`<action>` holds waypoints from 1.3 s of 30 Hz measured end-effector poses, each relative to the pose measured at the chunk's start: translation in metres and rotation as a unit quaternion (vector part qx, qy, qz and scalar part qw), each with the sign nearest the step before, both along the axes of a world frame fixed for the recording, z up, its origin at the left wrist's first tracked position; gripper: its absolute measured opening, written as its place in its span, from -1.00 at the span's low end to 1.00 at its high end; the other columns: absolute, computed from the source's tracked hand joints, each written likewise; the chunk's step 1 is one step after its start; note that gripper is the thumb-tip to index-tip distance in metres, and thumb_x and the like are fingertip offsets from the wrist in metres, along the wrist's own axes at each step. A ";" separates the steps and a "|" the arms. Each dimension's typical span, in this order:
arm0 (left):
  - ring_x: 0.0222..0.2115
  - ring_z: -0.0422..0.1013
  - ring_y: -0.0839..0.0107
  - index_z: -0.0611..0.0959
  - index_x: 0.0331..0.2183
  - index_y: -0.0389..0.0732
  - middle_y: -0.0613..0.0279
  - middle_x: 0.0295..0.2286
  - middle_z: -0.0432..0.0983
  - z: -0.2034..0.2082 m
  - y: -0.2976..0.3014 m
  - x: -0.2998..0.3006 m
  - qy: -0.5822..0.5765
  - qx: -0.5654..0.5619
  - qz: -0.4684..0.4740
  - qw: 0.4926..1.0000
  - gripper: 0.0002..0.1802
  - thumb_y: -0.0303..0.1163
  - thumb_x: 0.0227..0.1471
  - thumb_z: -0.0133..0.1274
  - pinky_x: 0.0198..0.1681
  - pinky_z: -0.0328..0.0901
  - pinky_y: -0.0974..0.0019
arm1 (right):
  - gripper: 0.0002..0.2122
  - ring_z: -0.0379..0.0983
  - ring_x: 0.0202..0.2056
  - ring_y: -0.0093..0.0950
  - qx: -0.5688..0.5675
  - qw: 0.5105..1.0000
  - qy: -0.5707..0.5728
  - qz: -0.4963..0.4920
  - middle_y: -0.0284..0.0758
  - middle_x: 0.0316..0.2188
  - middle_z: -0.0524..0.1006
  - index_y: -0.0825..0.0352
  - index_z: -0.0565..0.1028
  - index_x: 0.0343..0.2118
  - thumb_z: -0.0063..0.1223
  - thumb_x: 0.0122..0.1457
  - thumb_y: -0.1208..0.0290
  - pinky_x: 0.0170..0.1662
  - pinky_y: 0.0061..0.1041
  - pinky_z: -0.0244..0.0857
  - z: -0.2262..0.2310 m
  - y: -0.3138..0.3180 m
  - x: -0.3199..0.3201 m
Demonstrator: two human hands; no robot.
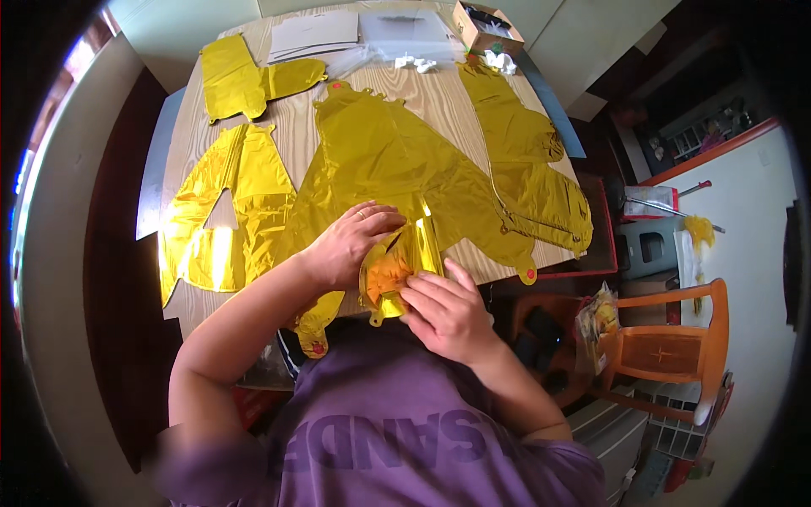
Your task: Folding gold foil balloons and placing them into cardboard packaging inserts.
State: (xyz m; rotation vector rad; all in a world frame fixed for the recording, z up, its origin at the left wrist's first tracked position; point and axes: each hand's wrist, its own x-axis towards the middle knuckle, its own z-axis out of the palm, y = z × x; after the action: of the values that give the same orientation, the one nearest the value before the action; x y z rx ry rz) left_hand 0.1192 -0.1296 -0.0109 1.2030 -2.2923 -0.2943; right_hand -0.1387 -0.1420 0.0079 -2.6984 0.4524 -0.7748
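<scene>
A large gold foil balloon (380, 144), flat and star-like with small tabs at its tips, is spread across the middle of the table. Its near part is turned up into a shiny curled fold. My left hand (351, 243), with a ring on one finger, curls its fingers over the top of this fold. From the right, my right hand (448, 313) grips the fold's near side, its thumb hidden. Another tip of foil hangs over the table's near edge, below my left forearm.
Flat gold foil balloons lie on the wooden table (296, 152): an A-shaped one (262, 169) at left, one (232, 80) far left, one (515, 127) at right. Grey sheets (314, 34), white crumpled bits (416, 63) and a cardboard box (486, 29) sit behind. A wooden chair (667, 346) stands right.
</scene>
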 end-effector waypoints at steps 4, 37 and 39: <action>0.12 0.33 -0.01 0.60 -0.04 -0.27 -0.02 0.05 0.43 -0.010 0.000 0.001 -0.007 -0.041 0.012 0.999 -0.36 -0.21 -0.21 0.30 0.22 0.19 -0.06 | -0.74 0.54 0.00 -0.29 0.137 0.987 -0.077 0.039 -0.23 -0.11 0.64 0.33 0.62 -0.15 0.22 0.11 0.36 0.25 -0.05 0.18 0.009 -0.039 -0.024; 0.14 0.31 -0.02 0.60 -0.02 -0.30 -0.03 0.09 0.41 -0.003 -0.003 0.000 -0.019 -0.015 0.011 1.000 -0.31 -0.20 -0.26 0.24 0.26 0.15 -0.08 | -0.64 0.39 0.16 -0.24 0.068 0.997 0.040 0.011 -0.19 0.13 0.48 0.35 0.48 0.10 0.04 0.28 0.37 0.30 -0.06 0.10 -0.001 -0.089 -0.011; 0.14 0.31 -0.02 0.60 -0.02 -0.29 -0.02 0.09 0.41 0.001 -0.002 -0.001 -0.013 -0.009 0.012 1.000 -0.31 -0.20 -0.27 0.25 0.26 0.15 -0.08 | -0.66 0.40 0.15 -0.25 0.017 0.998 0.052 0.025 -0.20 0.11 0.49 0.35 0.50 0.07 0.06 0.25 0.39 0.30 -0.07 0.11 -0.002 -0.093 -0.008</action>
State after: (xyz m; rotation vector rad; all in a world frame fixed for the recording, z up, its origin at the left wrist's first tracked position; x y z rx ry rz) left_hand 0.1187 -0.1321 -0.0102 1.2311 -2.2967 -0.2505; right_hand -0.1471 -0.2347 0.0056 -2.7159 0.4162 -0.6090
